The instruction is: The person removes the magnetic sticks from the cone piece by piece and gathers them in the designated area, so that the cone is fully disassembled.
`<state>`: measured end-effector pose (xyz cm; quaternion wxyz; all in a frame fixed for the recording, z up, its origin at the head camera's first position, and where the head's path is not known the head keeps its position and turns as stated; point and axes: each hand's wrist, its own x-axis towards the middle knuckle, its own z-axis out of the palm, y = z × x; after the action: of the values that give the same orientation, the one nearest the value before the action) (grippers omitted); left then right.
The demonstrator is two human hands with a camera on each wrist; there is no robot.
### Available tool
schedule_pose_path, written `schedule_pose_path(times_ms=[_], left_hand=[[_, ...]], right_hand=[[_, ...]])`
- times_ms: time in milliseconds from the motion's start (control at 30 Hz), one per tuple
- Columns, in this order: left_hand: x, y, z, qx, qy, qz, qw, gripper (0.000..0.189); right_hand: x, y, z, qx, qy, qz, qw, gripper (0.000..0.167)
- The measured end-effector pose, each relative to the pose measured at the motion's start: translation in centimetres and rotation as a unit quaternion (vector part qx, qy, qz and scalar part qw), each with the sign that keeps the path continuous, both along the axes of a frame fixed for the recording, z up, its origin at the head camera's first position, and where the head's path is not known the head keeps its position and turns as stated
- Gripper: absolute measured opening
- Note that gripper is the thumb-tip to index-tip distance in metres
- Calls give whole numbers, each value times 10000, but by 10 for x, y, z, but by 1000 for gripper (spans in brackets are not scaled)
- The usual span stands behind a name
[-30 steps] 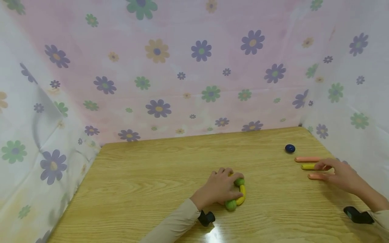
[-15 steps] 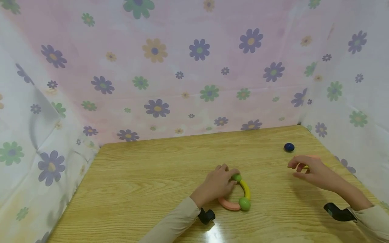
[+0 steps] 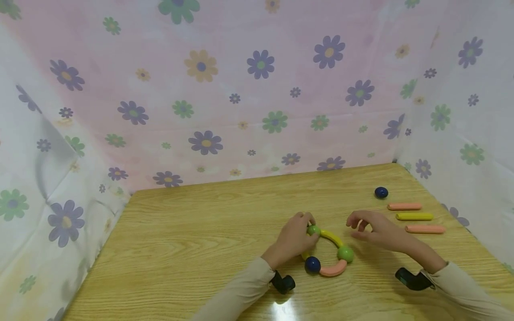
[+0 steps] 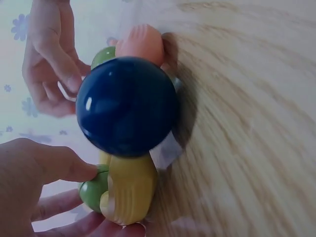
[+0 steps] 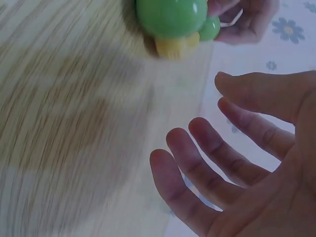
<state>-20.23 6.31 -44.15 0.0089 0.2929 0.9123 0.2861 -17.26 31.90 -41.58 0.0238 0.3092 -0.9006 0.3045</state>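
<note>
A ring of curved rods and balls lies on the table in front of me. In it show a yellow curved rod point(image 3: 331, 237), a green ball point(image 3: 345, 253), a salmon curved rod point(image 3: 334, 269) and a dark blue ball point(image 3: 312, 265). My left hand point(image 3: 294, 235) pinches another green ball point(image 4: 93, 193) at the ring's far left, beside a yellow rod point(image 4: 133, 187); it covers part of that side. To the ring's right, my right hand point(image 3: 379, 230) hovers over the table with fingers loosely bent and nothing held.
At the right lie two straight salmon sticks, one farther back point(image 3: 404, 206) and one nearer point(image 3: 425, 229), with a yellow stick point(image 3: 415, 216) between them. A loose dark blue ball point(image 3: 381, 192) sits behind them. Flowered cloth point(image 3: 225, 107) bounds the wooden table point(image 3: 192, 223).
My left hand has turned the ring, bringing the blue ball to the front. My right hand has moved left from the straight sticks toward the ring, leaving them on the table.
</note>
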Motion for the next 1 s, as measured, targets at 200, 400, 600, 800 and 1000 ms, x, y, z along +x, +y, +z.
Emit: schedule_pose_path(times_ms=[200, 400, 600, 800, 1000], left_hand=[[-1, 4, -4, 472, -417, 38, 9980, 24], [0, 10, -6, 517, -553, 10, 9971, 29], [-1, 14, -4, 490, -553, 72, 9972, 28], [-4, 14, -5, 296, -305, 39, 9991, 28], [-5, 9, -6, 217, -138, 278, 9993, 28]], right_hand=[[-12, -25, -9, -110, -637, 134, 9978, 15], [-23, -41, -19, -36, -895, -28, 9960, 19], [-26, -46, -23, 11, -794, -362, 9962, 23], [-24, -50, -20, 96, -593, -725, 9956, 22], [-22, -44, -19, 101, -594, -1320, 9894, 20]])
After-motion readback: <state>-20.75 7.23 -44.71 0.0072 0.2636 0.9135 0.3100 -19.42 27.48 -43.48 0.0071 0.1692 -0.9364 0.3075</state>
